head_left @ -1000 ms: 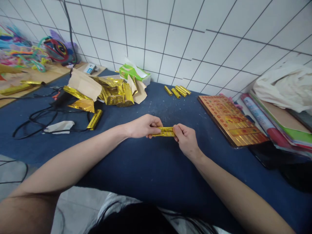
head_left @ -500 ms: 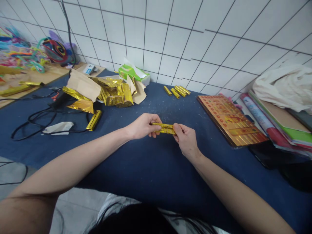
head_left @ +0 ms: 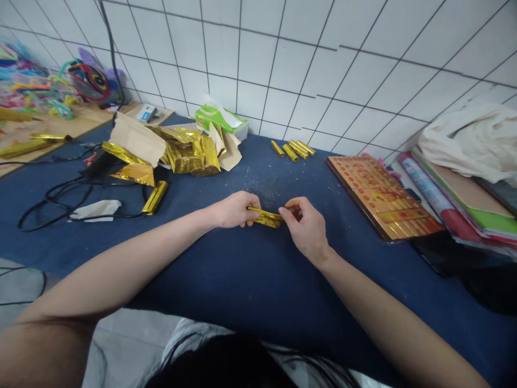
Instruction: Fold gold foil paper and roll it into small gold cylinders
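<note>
My left hand [head_left: 233, 209] and my right hand [head_left: 306, 226] hold a folded strip of gold foil paper [head_left: 265, 217] between them, just above the blue tabletop [head_left: 242, 280]. The left fingers pinch its left end. The right thumb and forefinger pinch its right end, the other fingers curled. Several finished gold foil rolls [head_left: 293, 150] lie side by side near the tiled wall. A heap of gold foil sheets [head_left: 188, 151] with brown paper wrapping [head_left: 137, 139] lies to the left.
A flat stack of red and gold printed sheets [head_left: 382, 196] lies at the right, beside books and a white bag [head_left: 468, 143]. One gold roll [head_left: 155, 197], black cables [head_left: 60, 196], a white scrap [head_left: 97, 209] and a green tissue box [head_left: 220, 119] sit at the left. Coloured craft items [head_left: 48, 89] lie far left.
The gold strip has dropped slightly toward the table and now looks shorter. My right hand has shifted its grip, with thumb and forefinger now pinching the strip's end.
</note>
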Demonstrator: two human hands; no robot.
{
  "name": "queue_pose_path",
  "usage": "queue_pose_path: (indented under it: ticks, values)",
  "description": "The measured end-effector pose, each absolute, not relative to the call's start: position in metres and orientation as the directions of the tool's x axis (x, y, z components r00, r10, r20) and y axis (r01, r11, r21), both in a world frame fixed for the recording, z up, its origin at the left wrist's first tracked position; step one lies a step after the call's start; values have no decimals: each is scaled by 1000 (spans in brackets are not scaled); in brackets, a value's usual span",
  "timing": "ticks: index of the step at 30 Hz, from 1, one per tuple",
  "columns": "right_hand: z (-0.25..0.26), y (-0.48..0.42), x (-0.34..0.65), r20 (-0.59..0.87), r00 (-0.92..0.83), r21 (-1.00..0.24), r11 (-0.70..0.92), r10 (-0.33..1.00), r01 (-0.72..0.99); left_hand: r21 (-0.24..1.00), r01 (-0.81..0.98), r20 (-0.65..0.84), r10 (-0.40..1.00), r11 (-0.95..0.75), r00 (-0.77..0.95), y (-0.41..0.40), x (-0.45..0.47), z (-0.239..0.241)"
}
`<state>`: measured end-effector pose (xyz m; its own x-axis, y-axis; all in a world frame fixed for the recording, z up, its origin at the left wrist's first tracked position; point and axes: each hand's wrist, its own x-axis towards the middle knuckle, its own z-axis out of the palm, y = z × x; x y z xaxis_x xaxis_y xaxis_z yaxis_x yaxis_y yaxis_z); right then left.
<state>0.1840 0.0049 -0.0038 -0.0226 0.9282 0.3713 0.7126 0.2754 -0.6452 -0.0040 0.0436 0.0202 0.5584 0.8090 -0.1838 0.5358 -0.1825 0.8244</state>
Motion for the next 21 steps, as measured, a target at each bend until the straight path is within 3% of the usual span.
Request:
queue_pose_path:
  ticks: [7,12,15,21]
  values:
    - [-7,3,184,409,-378,-387,533,831,753,619,691,-156,803,-374,574,41,-5,22]
    - [-11,7,187,370,-486,-237,586,792,775,254,792,-2,819,-555,574,34,-6,22]
    - [-9,6,186,358,-511,-162,591,781,790,89,757,96,762,-647,640,29,-4,25]
    - [-3,6,185,295,-570,-106,619,767,778,18,636,22,636,-772,772,25,-4,29]
